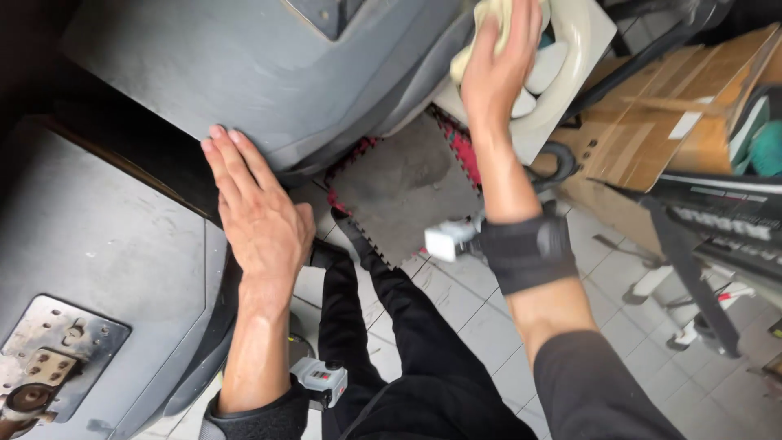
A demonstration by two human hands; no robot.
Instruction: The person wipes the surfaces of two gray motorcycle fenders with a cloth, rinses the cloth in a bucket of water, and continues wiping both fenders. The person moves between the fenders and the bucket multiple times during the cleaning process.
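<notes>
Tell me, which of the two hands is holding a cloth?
The right hand, reaching up to the cream-coloured fan housing, presses a pale yellow cloth against it. The left hand lies flat and empty on the grey plastic body panel.

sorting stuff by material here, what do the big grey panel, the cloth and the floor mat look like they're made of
Grey panel: probably moulded plastic, matte, dusty and scuffed. Cloth under the right hand: soft pale yellow fabric, bunched. Floor mat: likely foam, with interlocking toothed edges.

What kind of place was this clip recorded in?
Probably a workshop or storage area. A large grey moulded body panel under the left hand, stacked cardboard boxes and a tiled floor suggest it. The right hand presses a cloth on a cream plastic part.
</notes>
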